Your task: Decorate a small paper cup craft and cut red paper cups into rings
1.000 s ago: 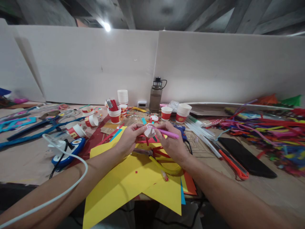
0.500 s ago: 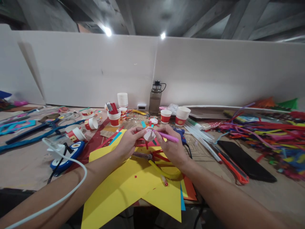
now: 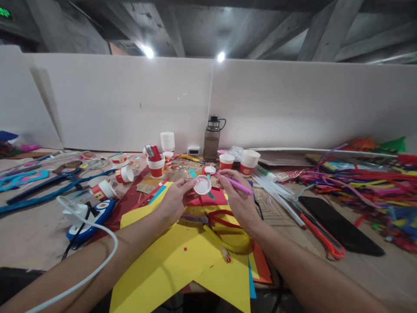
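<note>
Between the thumb and fingers of my left hand (image 3: 176, 198) is a small paper cup (image 3: 202, 185), its round white face turned toward me. Pink pen marks curve along its upper left edge, and teal and red strips stick out around it. My right hand (image 3: 240, 202) is closed round a pink-purple marker pen (image 3: 237, 184), whose tip end points left, a little apart from the cup. Under the hands lie scissors or pliers with red handles (image 3: 223, 218) and yellow paper sheets (image 3: 163, 256). Another cup (image 3: 210, 170) sits just beyond.
Red-and-white paper cups (image 3: 249, 161) and a water bottle (image 3: 211, 139) stand at the back. A blue power strip (image 3: 87, 228) and white cable (image 3: 110, 243) are at left. On the right are a red utility knife (image 3: 325, 239), a black phone (image 3: 340, 226) and colourful pipe cleaners (image 3: 365, 187).
My right hand has drawn the pen away from the cup to the right. The cup's face now shows more fully, with its pink marks. The view has tilted slightly up.
</note>
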The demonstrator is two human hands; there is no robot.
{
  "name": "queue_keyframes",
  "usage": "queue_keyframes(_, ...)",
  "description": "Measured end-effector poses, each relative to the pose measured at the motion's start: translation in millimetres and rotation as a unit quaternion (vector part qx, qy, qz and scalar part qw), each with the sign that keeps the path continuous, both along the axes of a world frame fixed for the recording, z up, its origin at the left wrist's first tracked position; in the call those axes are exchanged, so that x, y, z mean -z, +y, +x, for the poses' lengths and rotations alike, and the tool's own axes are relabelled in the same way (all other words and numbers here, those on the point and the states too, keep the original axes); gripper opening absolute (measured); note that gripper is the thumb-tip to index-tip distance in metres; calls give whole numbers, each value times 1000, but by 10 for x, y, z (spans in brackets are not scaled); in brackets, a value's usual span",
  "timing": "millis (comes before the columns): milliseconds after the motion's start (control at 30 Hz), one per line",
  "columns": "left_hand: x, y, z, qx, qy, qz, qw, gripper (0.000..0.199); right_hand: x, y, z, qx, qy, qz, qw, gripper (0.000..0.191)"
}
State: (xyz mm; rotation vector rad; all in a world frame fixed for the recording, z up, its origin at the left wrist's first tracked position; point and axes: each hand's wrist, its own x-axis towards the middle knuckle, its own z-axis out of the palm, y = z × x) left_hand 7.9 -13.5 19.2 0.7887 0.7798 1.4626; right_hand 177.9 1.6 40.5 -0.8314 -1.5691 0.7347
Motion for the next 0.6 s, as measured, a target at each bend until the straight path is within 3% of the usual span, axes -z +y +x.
queue_keyframes(167,3,-5,11,8,-10,21,1000,19,55,91,-25,-40,22,-78,996,31)
queue_keyframes(300,-10,-19,14,25,-7,41,999,19,50,73,-42,-83,14,-91,992,31)
queue_keyframes(600,-38,-46,11,53,5,12,998,21,50,79,-23,-96,14,-102,990,27)
